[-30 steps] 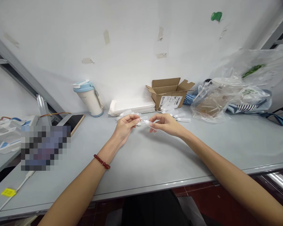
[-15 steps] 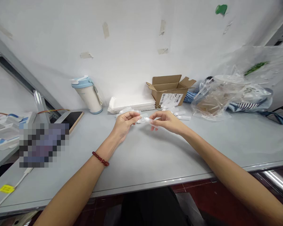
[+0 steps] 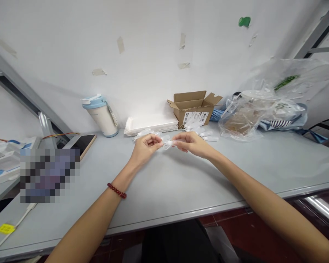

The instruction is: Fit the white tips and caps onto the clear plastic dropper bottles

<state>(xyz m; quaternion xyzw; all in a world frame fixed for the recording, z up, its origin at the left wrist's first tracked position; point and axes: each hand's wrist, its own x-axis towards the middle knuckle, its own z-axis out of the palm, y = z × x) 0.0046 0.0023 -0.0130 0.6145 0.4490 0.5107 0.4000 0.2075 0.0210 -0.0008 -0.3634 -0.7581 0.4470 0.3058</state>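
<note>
Between the thumb and fingers of my right hand (image 3: 194, 144) is a small translucent plastic tube with a whitish end (image 3: 169, 143), lying roughly level and pointing left. My left hand (image 3: 146, 149) pinches at that end; a thin, wire-like bit shows there, too small to name. Both hands are close together just above the table. Behind my left hand lie several clear plastic pieces (image 3: 144, 132). More translucent tubes (image 3: 210, 138) rest on the table beyond my right hand, close to a cardboard box.
An open cardboard box (image 3: 193, 109) stands by the wall, beside a stack of white trays (image 3: 150, 125). A tumbler (image 3: 102, 118) is at left, near a phone (image 3: 85, 143) and a blurred-out patch. Plastic bags (image 3: 244, 117) lie at right on the grey table (image 3: 164, 190).
The view has shifted slightly. My right hand's fingers have closed more over the tube, and its whitish end now sits closer to my left fingertips.
</note>
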